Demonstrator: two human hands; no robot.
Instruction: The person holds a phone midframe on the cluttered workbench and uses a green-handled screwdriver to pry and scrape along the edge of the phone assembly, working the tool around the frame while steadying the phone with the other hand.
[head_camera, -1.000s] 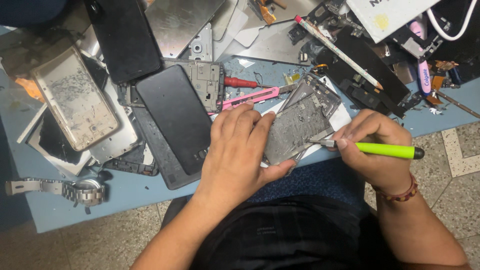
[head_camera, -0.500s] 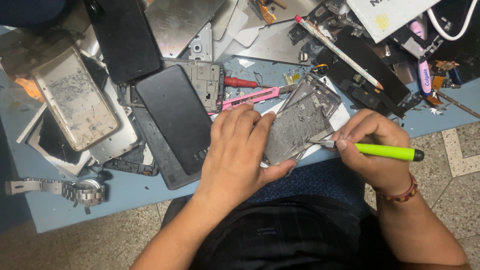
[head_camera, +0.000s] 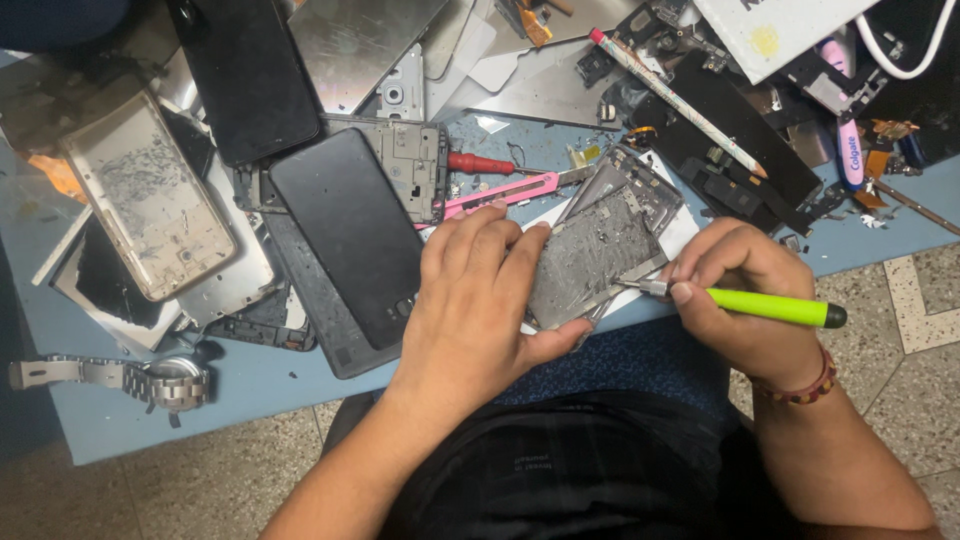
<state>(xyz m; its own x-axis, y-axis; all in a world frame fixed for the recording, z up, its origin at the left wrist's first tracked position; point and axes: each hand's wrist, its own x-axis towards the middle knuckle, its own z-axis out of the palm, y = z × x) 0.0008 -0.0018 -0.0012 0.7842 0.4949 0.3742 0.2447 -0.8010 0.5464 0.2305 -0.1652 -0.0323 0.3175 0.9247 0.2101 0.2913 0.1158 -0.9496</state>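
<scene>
Head view, single entry.

Left hand: lay at centre frame, fingers spread flat over the near end of a grey phone frame, thumb curled beneath its lower edge, so the hand gripped it.

Grey phone frame: a bare metal chassis, scuffed inside, tilted from lower left to upper right, at the near edge of the blue counter, right of centre frame.

Right hand: at right of centre, closed around a green-handled tool; its metal tip touched the right edge of the frame. A beaded bracelet sat on the wrist.

Other items on the counter:
- black phone back, left of the left hand, just beside it.
- pale clear phone case, at left of frame.
- metal wristwatch, lower left.
- pink utility knife, just above the left hand's fingertips.
- red-handled screwdriver, above the knife.
- pencil, slanting across the upper right.
- mixed black panels and metal plates, heaped along the top of the frame.
</scene>
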